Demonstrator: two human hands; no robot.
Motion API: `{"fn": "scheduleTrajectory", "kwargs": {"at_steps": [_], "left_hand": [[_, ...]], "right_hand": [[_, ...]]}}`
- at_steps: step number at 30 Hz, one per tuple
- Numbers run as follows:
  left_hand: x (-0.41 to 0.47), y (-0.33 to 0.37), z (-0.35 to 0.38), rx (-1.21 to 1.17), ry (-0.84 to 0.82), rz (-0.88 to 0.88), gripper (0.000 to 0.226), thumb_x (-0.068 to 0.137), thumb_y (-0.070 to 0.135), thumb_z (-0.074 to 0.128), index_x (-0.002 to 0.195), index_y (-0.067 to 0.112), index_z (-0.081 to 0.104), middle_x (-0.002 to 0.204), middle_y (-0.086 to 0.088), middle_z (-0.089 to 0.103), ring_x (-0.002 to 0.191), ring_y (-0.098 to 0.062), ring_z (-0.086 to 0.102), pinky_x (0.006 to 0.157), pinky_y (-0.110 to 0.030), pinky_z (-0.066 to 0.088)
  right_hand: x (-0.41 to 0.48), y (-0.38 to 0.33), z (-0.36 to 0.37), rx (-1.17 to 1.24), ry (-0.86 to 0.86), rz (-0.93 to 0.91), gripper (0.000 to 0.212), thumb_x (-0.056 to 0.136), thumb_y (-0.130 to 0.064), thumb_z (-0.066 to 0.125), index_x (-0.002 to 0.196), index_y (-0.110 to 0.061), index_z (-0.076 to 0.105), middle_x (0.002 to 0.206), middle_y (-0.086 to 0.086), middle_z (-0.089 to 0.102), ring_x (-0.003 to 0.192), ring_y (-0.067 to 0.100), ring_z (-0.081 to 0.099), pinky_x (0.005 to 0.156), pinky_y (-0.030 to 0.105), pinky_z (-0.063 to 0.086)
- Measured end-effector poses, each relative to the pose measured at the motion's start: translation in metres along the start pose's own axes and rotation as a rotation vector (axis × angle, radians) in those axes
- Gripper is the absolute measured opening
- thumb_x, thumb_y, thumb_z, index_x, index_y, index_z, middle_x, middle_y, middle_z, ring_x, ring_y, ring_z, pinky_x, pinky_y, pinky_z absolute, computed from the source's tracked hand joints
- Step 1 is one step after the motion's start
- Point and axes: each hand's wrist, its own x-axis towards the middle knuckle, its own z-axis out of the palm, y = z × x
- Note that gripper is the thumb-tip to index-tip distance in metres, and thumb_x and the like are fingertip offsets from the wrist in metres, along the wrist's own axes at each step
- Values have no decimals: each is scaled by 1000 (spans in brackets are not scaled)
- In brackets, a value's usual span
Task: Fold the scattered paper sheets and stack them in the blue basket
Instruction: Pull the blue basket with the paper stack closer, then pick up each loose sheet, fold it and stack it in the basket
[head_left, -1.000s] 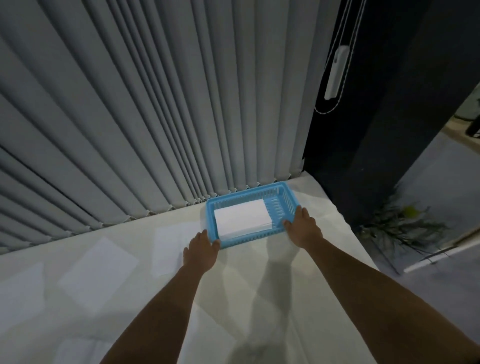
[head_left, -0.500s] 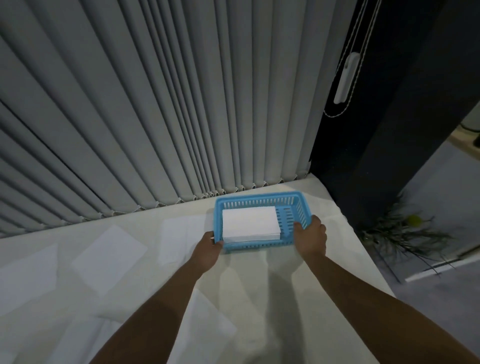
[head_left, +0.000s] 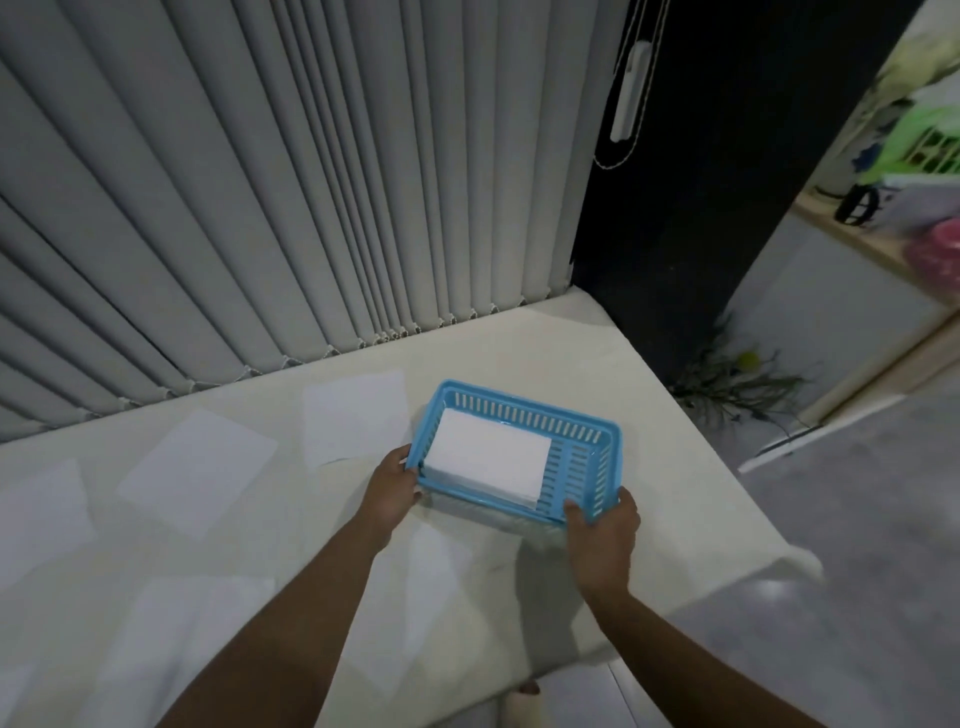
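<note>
Blue basket (head_left: 524, 414): slotted plastic, rectangular, set askew over the right half of the table (head_left: 519, 348), with a shadow on the cloth under its near edge; whether it rests on the cloth or is raised cannot be told. Contents: one stack of folded white sheets (head_left: 488, 460), lying flat against the left end of the basket, with the right end of the floor bare. Left hand (head_left: 389, 488): grips the basket's left short end, thumb on the rim. Right hand (head_left: 602, 535): grips the near right corner, thumb hooked over the rim, fingers round the outside wall. Loose unfolded sheets, flat on the table: one (head_left: 353, 418) just left of the basket at the far side, one (head_left: 195, 470) further left, one (head_left: 39, 519) at the left edge, and more near the person, partly hidden by the forearms. Vertical blinds (head_left: 260, 182): grey, along the far edge of the table. Plant (head_left: 737, 379): on the floor, right of the table.
</note>
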Motion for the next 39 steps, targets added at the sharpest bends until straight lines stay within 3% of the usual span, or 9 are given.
{"fn": "scheduleTrajectory", "kwargs": {"at_steps": [5, 9, 12, 16, 21, 25, 29, 32, 39], "left_hand": [[-6, -10, -5, 29, -45, -1, 46, 97, 6, 36, 141, 18, 40, 133, -8, 53, 114, -25, 56, 92, -35, 49], [-14, -11, -17, 272, -116, 133, 46, 97, 9, 40, 143, 18, 38, 138, -6, 50, 120, -24, 51, 100, -33, 40], [-19, -20, -30, 368, -89, 174, 45, 99, 17, 45, 143, 14, 38, 141, -8, 49, 127, -25, 49, 101, -27, 36], [-27, -42, -58, 423, 55, 174, 35, 98, 18, 46, 132, 16, 51, 131, -10, 57, 118, -25, 56, 103, -33, 40], [-30, -64, -96, 549, 135, 209, 31, 94, 12, 51, 125, 10, 56, 125, -12, 62, 117, -26, 58, 102, -32, 40], [-30, -67, -107, 697, 69, 284, 34, 94, 14, 51, 128, 12, 54, 127, -11, 60, 118, -27, 55, 102, -34, 40], [-23, -66, -101, 885, -30, 362, 43, 95, 19, 49, 138, 18, 45, 140, -5, 50, 130, -24, 44, 110, -34, 35], [-16, -63, -87, 902, -145, 402, 50, 95, 15, 48, 144, 16, 36, 149, -4, 39, 136, -23, 38, 114, -33, 30], [-6, -59, -63, 1043, -136, 429, 57, 93, 11, 49, 145, 20, 30, 139, -9, 45, 120, -28, 52, 98, -40, 48]], "right_hand": [[-22, 7, 2, -29, 42, 55, 63, 82, -29, 67, 134, -14, 35, 131, 14, 43, 119, 36, 50, 95, 56, 48], [-30, 6, -1, -121, 23, 46, 76, 86, -33, 63, 147, -14, 22, 142, 16, 36, 128, 37, 41, 102, 57, 40], [-39, 4, -3, -355, 73, -46, 78, 86, -33, 63, 148, -6, 23, 150, 17, 31, 131, 40, 34, 107, 52, 32], [-61, 3, 8, -611, 55, -293, 74, 83, -32, 65, 145, -8, 34, 155, 17, 26, 137, 40, 28, 113, 56, 18], [-86, -3, 35, -739, -28, -600, 55, 77, -29, 69, 129, -16, 54, 142, 13, 44, 127, 36, 40, 106, 53, 31], [-101, -8, 62, -801, -147, -719, 41, 77, -25, 66, 117, -19, 62, 119, 4, 62, 110, 29, 57, 93, 44, 43], [-100, -9, 87, -950, -351, -641, 44, 93, -26, 42, 137, -17, 44, 135, 4, 51, 122, 26, 45, 100, 40, 35], [-98, -7, 101, -980, -367, -508, 46, 95, -25, 38, 140, -16, 38, 140, 5, 44, 129, 25, 39, 104, 39, 35], [-83, -13, 112, -753, -364, -288, 31, 87, -14, 50, 116, -19, 59, 119, 6, 62, 114, 27, 52, 92, 37, 46]]}}
